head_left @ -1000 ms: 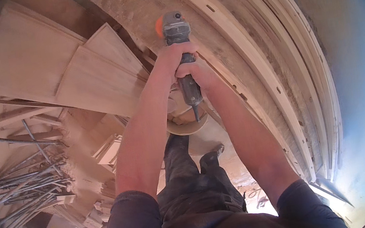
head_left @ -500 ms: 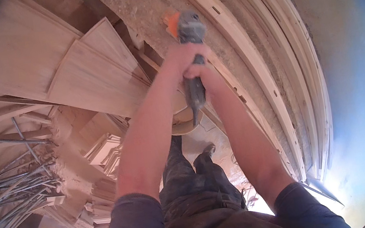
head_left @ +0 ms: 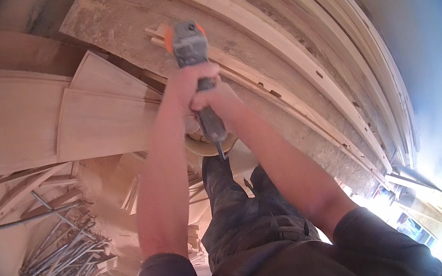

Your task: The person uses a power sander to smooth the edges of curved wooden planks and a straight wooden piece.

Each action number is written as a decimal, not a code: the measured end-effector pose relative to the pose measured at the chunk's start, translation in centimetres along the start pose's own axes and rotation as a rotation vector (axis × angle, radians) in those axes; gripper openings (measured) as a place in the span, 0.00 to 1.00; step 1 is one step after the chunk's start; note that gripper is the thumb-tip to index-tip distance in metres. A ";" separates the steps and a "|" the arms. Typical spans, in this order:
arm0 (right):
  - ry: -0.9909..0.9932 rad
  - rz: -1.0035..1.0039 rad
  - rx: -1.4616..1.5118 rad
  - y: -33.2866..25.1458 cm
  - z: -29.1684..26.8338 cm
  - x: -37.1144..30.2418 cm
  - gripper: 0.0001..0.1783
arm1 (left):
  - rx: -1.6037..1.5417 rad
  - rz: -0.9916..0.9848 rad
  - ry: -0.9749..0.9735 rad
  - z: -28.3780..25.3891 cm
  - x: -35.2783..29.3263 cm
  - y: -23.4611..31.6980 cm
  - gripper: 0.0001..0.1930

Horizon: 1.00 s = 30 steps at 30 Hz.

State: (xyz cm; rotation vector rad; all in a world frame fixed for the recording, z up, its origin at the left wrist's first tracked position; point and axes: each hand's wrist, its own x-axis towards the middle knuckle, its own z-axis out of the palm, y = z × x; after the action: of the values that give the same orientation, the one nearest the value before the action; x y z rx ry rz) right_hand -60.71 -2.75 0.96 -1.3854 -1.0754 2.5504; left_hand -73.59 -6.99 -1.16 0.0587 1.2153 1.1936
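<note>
So our dusty workbench (head_left: 118, 22) fills most of the view, with pale panels (head_left: 12, 118) off its near edge, toward the left corner. A long slotted board (head_left: 268, 31) runs lengthwise, and a narrower strip (head_left: 303, 113) lies closer to us. Grey grinder (head_left: 193, 50) is up over that near edge. We've got both hands clamped on it, left hand (head_left: 189, 80) behind the head, right hand (head_left: 212, 98) just below. Can't tell if the orange disc (head_left: 167, 40) touches the strip.

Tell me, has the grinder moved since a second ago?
Yes: judged against the notched wooden strip, the grinder has moved along it toward the notches, leaving the strip's far end showing.
</note>
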 end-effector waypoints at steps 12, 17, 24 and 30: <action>0.155 0.047 0.018 4.1 -4.6 -5.1 0.20 | 0.338 -0.134 0.127 4.9 -1.9 -5.0 0.23; 0.091 -0.101 -0.120 0.2 0.6 0.6 0.15 | -0.078 -0.046 0.108 -0.1 -0.4 0.1 0.15; 0.238 0.064 -0.099 3.2 -5.5 -5.9 0.20 | 0.167 -0.099 0.025 6.2 -1.1 -5.6 0.16; 0.425 -0.054 0.305 10.9 -12.2 -15.8 0.19 | 0.558 -0.198 -0.153 16.7 -3.8 -12.0 0.23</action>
State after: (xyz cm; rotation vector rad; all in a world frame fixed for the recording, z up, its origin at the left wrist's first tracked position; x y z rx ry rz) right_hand -39.08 -9.76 1.51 -1.6701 -0.6149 2.1227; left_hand -52.87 -6.14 1.23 0.4278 1.3517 0.6407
